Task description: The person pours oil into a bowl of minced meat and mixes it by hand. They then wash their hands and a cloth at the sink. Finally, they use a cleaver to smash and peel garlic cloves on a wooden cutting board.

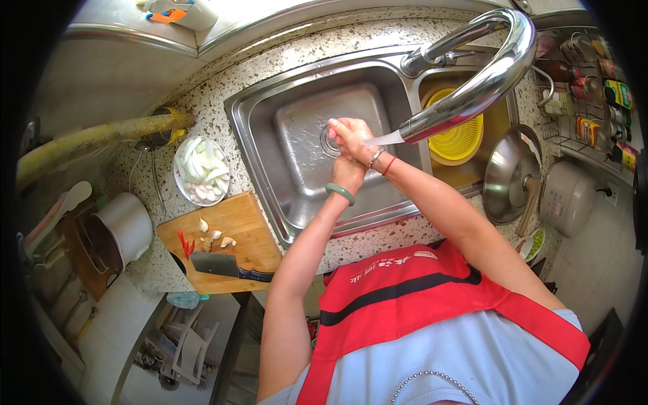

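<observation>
Over the left basin of the steel sink (pixel 317 216), both hands are pressed together. My right hand (pixel 351 133), with a silver bracelet and red string at its wrist, has its fingers curled in; I see nothing held. Against its wrist and heel lies my left hand (pixel 347 173), a green bangle (pixel 340 193) on that arm; its fingers are mostly hidden behind the right hand. Water (pixel 385 139) runs from the curved chrome faucet (pixel 499 74) onto the right hand. Below the hands, the drain (pixel 330 143) sits in the wet basin floor.
Left of the sink, a wooden cutting board (pixel 250 216) bears a cleaver (pixel 214 264), garlic cloves (pixel 204 223) and red chilies (pixel 183 241). Behind it stands a bowl of cut white vegetable (pixel 202 162). A yellow colander (pixel 466 138) fills the right basin; a pan lid (pixel 503 179) leans nearby.
</observation>
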Motion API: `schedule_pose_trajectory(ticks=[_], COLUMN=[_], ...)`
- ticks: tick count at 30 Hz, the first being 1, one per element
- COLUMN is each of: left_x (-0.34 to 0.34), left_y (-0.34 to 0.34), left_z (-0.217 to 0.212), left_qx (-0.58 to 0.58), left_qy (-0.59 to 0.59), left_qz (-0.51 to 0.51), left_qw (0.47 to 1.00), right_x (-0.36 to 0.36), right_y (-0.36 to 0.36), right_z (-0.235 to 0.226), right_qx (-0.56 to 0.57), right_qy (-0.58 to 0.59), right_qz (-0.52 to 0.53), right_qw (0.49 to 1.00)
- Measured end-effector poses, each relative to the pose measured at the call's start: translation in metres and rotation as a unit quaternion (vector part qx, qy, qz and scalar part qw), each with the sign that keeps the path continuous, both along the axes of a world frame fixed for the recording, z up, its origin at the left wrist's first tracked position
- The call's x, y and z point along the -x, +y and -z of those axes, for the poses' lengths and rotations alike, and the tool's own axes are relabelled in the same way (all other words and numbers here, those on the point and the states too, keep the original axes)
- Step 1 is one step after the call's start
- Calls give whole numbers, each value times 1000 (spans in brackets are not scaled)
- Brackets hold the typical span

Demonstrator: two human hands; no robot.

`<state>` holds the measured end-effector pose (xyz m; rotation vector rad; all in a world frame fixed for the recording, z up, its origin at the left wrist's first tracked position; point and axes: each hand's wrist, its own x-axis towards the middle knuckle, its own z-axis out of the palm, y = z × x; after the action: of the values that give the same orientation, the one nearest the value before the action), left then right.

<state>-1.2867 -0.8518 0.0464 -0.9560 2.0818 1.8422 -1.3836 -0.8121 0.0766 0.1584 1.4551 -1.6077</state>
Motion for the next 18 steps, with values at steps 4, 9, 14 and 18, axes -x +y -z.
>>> schedule_pose_trajectory(ticks=[4,9,14,18], left_x=[1,-5,-8,-22], left_y=[9,18,30,42], left_z=[-6,12,16,32], left_qx=[90,153,142,132], left_qy=[-71,-81,-98,1], left_qz=[-15,60,76,5], left_qw=[993,983,982,991], right_x=[-8,-19,-24,-22], right_y=[4,12,27,52], right_z=[6,28,53,53], right_qx=[-45,-82,-114,-33], right_qy=[-2,35,-77,-167], right_qz=[52,124,223,190], right_qw=[998,988,965,967])
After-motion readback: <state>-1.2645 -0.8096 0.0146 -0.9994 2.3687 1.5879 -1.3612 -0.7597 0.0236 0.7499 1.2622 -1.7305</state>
